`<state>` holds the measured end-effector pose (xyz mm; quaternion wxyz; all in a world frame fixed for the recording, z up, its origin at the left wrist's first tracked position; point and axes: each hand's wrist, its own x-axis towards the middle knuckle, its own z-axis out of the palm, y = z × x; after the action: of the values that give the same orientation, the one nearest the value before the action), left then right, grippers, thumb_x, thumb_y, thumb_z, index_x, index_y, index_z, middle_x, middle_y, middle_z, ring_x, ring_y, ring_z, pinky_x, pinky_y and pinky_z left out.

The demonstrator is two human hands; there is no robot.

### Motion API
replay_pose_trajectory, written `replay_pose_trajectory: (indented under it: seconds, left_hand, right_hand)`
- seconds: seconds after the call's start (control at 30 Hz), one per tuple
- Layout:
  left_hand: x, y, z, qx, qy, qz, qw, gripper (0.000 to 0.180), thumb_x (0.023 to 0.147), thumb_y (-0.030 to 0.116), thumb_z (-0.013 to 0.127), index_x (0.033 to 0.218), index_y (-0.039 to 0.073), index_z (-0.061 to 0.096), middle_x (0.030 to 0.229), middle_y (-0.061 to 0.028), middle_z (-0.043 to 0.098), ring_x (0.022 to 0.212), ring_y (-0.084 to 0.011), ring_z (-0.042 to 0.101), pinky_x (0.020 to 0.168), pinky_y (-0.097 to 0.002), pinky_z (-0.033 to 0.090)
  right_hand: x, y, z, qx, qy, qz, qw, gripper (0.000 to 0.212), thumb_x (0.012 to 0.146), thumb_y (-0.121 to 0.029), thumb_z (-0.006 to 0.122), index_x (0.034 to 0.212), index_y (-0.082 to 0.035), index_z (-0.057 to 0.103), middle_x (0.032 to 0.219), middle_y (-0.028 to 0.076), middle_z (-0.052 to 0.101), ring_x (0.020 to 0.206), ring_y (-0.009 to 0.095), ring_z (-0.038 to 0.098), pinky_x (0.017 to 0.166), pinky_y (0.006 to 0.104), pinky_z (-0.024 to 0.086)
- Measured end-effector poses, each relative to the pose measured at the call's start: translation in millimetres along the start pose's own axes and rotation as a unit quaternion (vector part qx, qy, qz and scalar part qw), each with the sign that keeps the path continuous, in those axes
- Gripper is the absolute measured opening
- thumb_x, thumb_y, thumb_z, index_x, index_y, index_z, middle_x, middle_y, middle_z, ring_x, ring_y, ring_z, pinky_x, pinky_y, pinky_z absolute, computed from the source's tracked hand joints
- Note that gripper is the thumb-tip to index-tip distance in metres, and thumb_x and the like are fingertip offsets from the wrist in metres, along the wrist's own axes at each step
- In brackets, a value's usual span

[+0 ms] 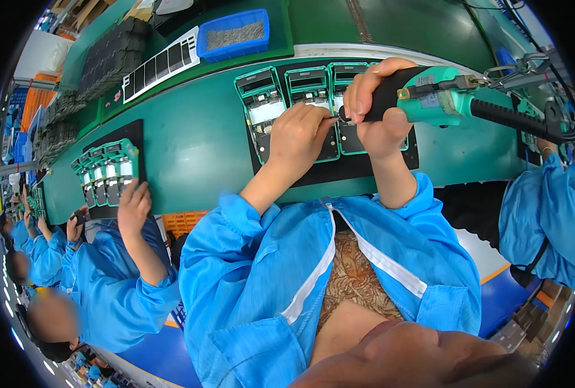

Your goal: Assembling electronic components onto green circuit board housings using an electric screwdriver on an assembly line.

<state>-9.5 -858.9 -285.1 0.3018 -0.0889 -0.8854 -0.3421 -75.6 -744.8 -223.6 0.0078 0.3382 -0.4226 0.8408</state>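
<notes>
Green worktable (pixel 193 161) bowed by the fisheye lens, bearing a blue bin (pixel 237 52) of small grey pieces too fine to identify and a black mat (pixel 406 158) with a row of open green-framed housings (pixel 266 111). Right hand (pixel 382 126) wrapped around a green-and-black power screwdriver (pixel 439 97) above the row, concealing part of the rightmost visible housing. Left hand (pixel 298 136) with fingertips gathered beside the tool's tip; whether they grip anything cannot be told.
</notes>
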Motion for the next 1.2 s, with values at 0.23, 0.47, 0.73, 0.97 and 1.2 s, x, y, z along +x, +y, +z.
replay_pose_trajectory:
  seconds: [0.23,0.47,0.73,0.97,1.2]
  left_hand:
    - [40.5,16.1,-64.7,0.070,-0.093,-0.011,0.993,0.032,0.072,0.011,0.071,0.102,0.006,0.059,0.083,-0.0092,0.058,0.071,-0.0257,0.059,0.061,-0.0368,0.047]
    - [124.5,-104.9,-103.7,0.134,-0.025,-0.165,0.977,0.030,0.081,0.026,0.063,0.107,0.010,0.063,0.101,-0.0091,0.063,0.091,-0.0285,0.062,0.075,-0.0398,0.049]
    - [133.4,-178.5,-80.2,0.197,-0.126,-0.323,0.917,0.024,0.080,0.036,0.063,0.098,0.022,0.068,0.099,-0.0068,0.068,0.094,-0.0278,0.063,0.080,-0.0409,0.050]
    - [124.9,-171.1,-80.0,0.203,-0.069,-0.314,0.925,0.022,0.083,0.037,0.058,0.096,0.021,0.066,0.092,-0.0074,0.068,0.090,-0.0310,0.064,0.075,-0.0412,0.050]
    - [120.7,-169.7,-77.1,0.211,0.007,-0.293,0.933,0.028,0.087,0.038,0.050,0.097,0.017,0.065,0.094,-0.0087,0.068,0.092,-0.0352,0.062,0.077,-0.0429,0.049]
  right_hand:
    - [11.6,-10.5,28.6,-0.009,0.000,0.009,1.000,0.039,0.078,-0.017,0.065,0.106,-0.001,0.044,0.066,0.005,0.050,0.053,0.010,0.047,0.048,0.0231,0.041]
    - [14.5,4.3,39.3,-0.116,0.021,0.046,0.992,0.035,0.080,-0.018,0.063,0.106,-0.003,0.045,0.065,0.005,0.050,0.052,0.011,0.047,0.048,0.0245,0.041]
    - [11.7,14.8,38.0,-0.129,0.018,0.043,0.991,0.032,0.077,-0.009,0.056,0.106,-0.003,0.046,0.065,0.005,0.050,0.052,0.012,0.046,0.049,0.0252,0.042]
    - [9.6,21.9,36.2,-0.132,0.019,0.050,0.990,0.031,0.076,-0.007,0.055,0.106,-0.003,0.046,0.065,0.005,0.050,0.052,0.012,0.046,0.049,0.0254,0.042]
    - [7.7,26.2,41.1,-0.119,0.026,0.064,0.991,0.026,0.077,-0.010,0.057,0.100,-0.003,0.046,0.065,0.005,0.051,0.052,0.011,0.047,0.048,0.0235,0.041]
